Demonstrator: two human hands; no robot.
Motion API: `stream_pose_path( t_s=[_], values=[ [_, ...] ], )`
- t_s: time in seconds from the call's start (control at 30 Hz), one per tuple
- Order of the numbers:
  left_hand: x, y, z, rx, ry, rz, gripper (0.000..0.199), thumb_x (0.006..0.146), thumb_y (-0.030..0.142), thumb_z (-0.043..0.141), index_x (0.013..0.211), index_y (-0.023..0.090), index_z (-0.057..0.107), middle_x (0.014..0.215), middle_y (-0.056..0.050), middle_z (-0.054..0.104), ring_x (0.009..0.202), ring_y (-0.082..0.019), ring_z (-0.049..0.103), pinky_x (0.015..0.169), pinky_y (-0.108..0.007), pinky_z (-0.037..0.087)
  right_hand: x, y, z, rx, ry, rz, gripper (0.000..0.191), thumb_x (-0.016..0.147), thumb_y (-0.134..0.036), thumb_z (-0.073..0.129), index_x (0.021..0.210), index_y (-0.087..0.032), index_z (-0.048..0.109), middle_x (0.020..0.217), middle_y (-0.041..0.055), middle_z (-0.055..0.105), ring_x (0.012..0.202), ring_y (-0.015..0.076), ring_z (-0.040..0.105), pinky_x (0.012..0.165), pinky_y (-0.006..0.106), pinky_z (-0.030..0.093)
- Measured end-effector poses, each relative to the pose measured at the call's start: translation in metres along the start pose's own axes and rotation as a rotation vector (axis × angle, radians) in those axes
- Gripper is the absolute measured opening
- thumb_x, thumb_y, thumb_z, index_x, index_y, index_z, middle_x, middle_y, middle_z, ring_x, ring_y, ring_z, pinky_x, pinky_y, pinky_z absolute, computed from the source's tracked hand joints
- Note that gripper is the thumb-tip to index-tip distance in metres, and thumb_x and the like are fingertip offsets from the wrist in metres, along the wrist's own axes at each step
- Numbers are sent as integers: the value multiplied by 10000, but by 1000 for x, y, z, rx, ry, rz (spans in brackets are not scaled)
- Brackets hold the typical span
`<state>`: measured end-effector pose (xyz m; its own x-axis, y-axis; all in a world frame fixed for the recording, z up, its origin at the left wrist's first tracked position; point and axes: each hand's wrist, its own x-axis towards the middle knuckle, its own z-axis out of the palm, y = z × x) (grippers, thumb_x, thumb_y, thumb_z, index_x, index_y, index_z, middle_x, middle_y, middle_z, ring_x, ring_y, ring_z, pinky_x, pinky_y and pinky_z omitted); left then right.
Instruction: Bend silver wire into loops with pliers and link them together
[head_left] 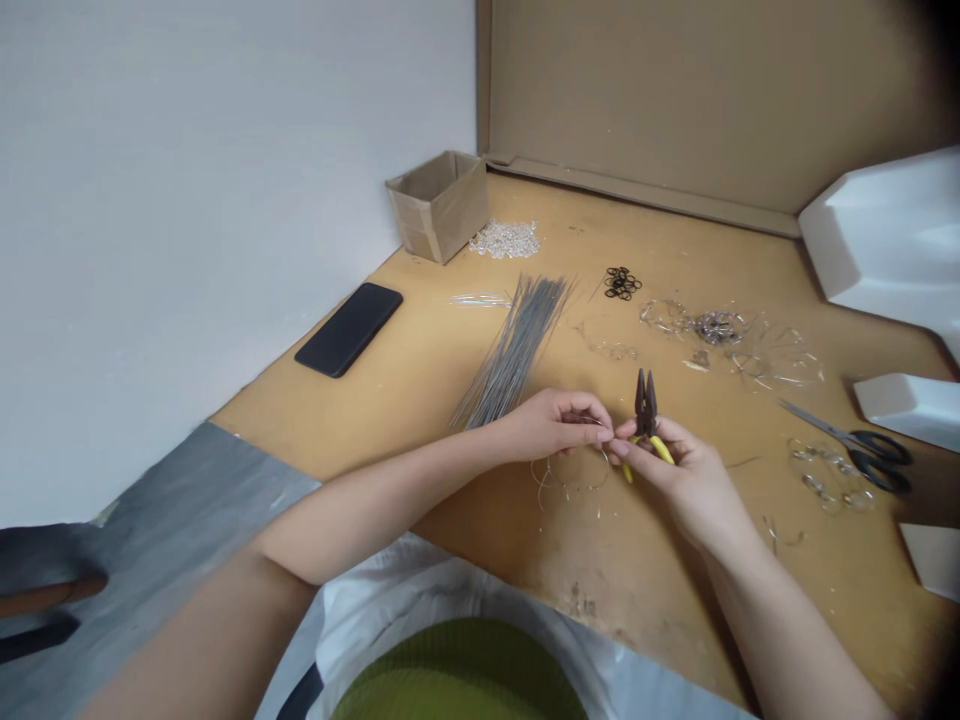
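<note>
My left hand (564, 424) is closed, its thumb and fingers pinching a thin looped wire (574, 486) that hangs below it. My right hand (675, 470) holds pliers (646, 405) with yellow handles; their dark jaws point away from me and stand slightly apart. The right thumb and fingertip meet the left fingertips, and I cannot make out the small bit between them. Just beyond my left wrist lies a bundle of straight grey wires (517, 350).
At the back stand a cardboard box (442, 210) and a pile of clear beads (506, 239). A black phone (349, 329) lies left. To the right are black rings (622, 283), tangled wire pieces (772, 350), scissors (874, 460) and white containers (892, 240).
</note>
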<state>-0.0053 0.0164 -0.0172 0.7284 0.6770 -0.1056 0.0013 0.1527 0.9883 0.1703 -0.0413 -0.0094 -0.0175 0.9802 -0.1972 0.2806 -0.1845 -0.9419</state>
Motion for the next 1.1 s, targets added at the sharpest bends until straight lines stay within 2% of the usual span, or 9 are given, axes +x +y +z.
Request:
stream_pose_path(
  t_s=[0.07, 0.13, 0.3, 0.37, 0.5, 0.67, 1.1],
  values=[
    [-1, 3, 0, 19, 19, 5, 212, 767, 329, 588, 811, 123, 564, 660, 15, 567, 503, -34, 434, 498, -170, 368, -1, -2, -2, -16, -19, -25, 271, 702, -423, 676, 826, -194, 602, 702, 19, 632, 667, 162, 580, 642, 284, 446],
    [-2, 6, 0, 62, 82, 26, 204, 773, 328, 572, 802, 127, 561, 683, 14, 563, 509, -35, 437, 500, -170, 366, -1, -4, -6, -127, 4, -82, 239, 747, -432, 627, 814, -203, 610, 729, 25, 644, 701, 174, 595, 670, 290, 449],
    [-5, 10, -6, 313, 386, 121, 169, 781, 301, 537, 741, 137, 548, 657, 28, 534, 536, -42, 419, 532, -170, 344, 0, -3, -21, -723, 246, -390, 214, 810, -384, 550, 884, -203, 637, 863, 69, 664, 784, 216, 610, 722, 322, 438],
    [-6, 10, -8, 415, 470, 133, 154, 778, 283, 526, 716, 143, 544, 648, 31, 533, 556, -48, 425, 548, -171, 339, 0, -1, -22, -927, 284, -489, 227, 822, -357, 531, 921, -184, 639, 855, 82, 662, 785, 227, 606, 694, 323, 433],
    [-7, 10, -8, 511, 491, 122, 138, 777, 265, 506, 712, 150, 546, 651, 31, 545, 574, -56, 445, 560, -174, 341, -4, -3, -17, -1147, 284, -569, 222, 836, -327, 504, 908, -177, 652, 794, 70, 656, 727, 216, 598, 601, 301, 401],
    [-6, 7, -7, 536, 492, 131, 139, 772, 263, 506, 695, 152, 538, 639, 35, 544, 569, -56, 451, 554, -174, 335, -11, -9, -9, -1322, 297, -596, 228, 845, -320, 484, 856, -168, 653, 752, 77, 647, 712, 220, 580, 607, 311, 373],
    [-7, 6, -5, 579, 542, 154, 127, 756, 238, 512, 663, 152, 528, 616, 35, 534, 568, -62, 455, 551, -178, 337, -14, -9, -1, -1394, 354, -618, 214, 837, -297, 503, 868, -170, 672, 707, 53, 636, 702, 194, 570, 604, 290, 354]
  ],
)
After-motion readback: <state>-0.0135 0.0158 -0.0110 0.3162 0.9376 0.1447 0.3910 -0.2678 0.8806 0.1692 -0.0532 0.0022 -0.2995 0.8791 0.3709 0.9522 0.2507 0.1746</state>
